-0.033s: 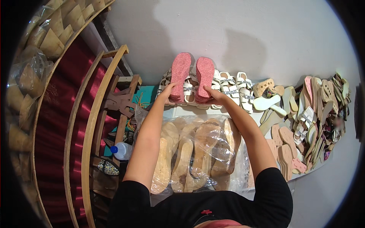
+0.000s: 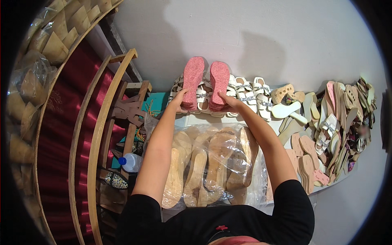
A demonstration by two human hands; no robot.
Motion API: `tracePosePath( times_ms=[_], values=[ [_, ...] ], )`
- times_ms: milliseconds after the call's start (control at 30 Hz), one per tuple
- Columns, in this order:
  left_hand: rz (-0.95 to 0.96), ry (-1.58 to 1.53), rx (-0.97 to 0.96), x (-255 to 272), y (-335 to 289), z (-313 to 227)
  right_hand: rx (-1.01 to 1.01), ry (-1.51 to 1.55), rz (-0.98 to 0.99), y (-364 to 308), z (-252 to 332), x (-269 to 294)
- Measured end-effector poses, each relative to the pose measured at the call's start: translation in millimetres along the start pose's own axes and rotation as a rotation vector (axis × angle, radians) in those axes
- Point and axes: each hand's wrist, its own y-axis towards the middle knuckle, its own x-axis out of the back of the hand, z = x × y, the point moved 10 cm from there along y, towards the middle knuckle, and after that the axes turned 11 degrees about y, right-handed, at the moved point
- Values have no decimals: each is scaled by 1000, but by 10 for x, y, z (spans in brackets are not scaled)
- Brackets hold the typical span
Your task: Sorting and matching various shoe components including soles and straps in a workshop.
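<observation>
Two stacks of speckled pink, sole-shaped pieces stand side by side at the far edge of the table. Round the lower end of the left pink stack (image 2: 194,79) my left hand (image 2: 178,101) is closed, thumb on top. My right hand (image 2: 230,102) grips the lower end of the right pink stack (image 2: 220,79) the same way. White strapped sandals (image 2: 247,97) with silvery trim show behind, between and to the right of the stacks. Between my forearms lies a clear plastic bag (image 2: 255,192) with several wooden shoe lasts (image 2: 199,171) in it.
To the right are heaped sandals, loose soles (image 2: 306,169) and a pale green sole (image 2: 290,113). A wooden rack (image 2: 98,134) with shoes stands on the left, beside a blue-capped bottle (image 2: 131,162). Further left, a shelf holds bagged lasts (image 2: 24,118). A grey wall (image 2: 212,32) rises behind.
</observation>
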Motion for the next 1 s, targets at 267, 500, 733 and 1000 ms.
tracePosePath(
  times_ms=[267,500,733,1000],
  values=[
    [-2,45,42,-72,-174,-19,-95,-514,-325,-507,257,-85],
    [-198,358,-212,160,58,-388,264,-619,-390,-1058,760,237],
    [-1129,591,-611,-120,-1281,-1405,400,-248,-665,-2813,192,1239],
    [-839,590,-1850,-2617,-3242,-2042,454,-504,-1201,-4337,-1005,2318]
  ],
)
